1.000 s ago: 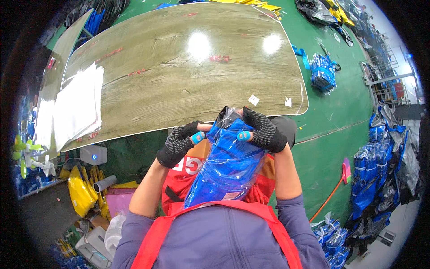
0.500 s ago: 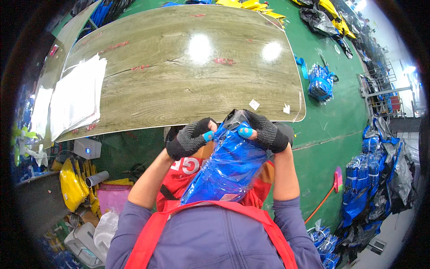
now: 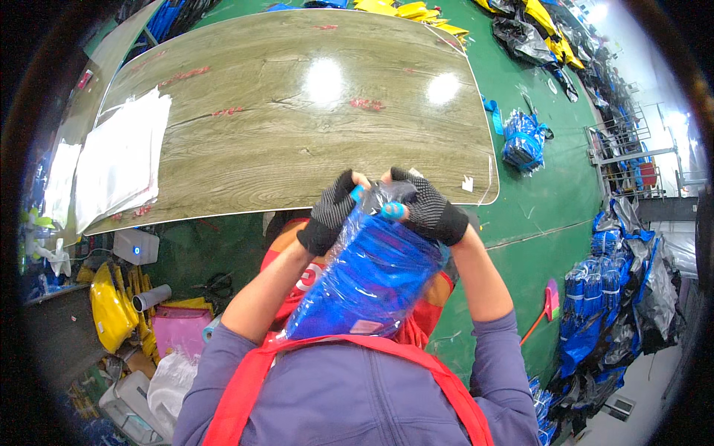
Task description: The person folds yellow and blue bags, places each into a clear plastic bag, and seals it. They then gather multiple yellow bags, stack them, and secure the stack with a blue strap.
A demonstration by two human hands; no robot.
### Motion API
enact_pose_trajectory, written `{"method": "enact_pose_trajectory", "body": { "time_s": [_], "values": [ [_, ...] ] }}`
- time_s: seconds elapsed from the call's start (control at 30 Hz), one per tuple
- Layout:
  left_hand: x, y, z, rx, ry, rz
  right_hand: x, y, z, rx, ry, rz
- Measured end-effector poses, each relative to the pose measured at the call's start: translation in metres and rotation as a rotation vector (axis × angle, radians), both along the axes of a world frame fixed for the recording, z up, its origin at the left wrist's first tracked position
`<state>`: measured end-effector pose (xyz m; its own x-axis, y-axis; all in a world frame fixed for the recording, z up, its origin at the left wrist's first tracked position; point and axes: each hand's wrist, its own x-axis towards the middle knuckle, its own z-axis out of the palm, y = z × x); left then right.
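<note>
Blue-filled clear bag (image 3: pixel 372 279) hung at six o'clock from the tabletop (image 3: pixel 297 126). Left hand (image 3: pixel 332 212) and right hand (image 3: pixel 428 208) fingers pinched its gathered neck, apparently to keep it closed.

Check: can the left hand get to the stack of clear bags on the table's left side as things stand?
Probably not right now. The left hand and right hand both grip the blue packed bag at its top, and the stack of clear bags lies far off across the bare table. Nothing blocks the way.
</note>
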<state>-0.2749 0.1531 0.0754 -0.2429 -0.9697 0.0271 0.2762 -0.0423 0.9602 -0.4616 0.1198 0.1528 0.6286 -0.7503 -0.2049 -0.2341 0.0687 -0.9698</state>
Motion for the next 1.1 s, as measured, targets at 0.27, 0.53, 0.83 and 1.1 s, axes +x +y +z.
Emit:
{"method": "enact_pose_trajectory", "body": {
  "time_s": [0.27,0.53,0.83,1.1],
  "values": [
    [0.022,-0.008,0.017,0.261,0.134,-0.111,-0.007,-0.01,-0.034,-0.16,0.057,-0.181],
    [0.057,-0.012,-0.002,0.19,-0.109,0.003,-0.068,0.025,-0.033,0.17,0.246,-0.235],
    [0.057,-0.052,0.032,0.07,-0.502,0.162,-0.017,-0.015,-0.085,-0.273,-0.097,-0.768],
    [0.046,-0.047,0.137,-0.407,-0.258,-0.003,0.034,-0.097,-0.059,-0.372,-0.489,-0.51]
  ]
}}
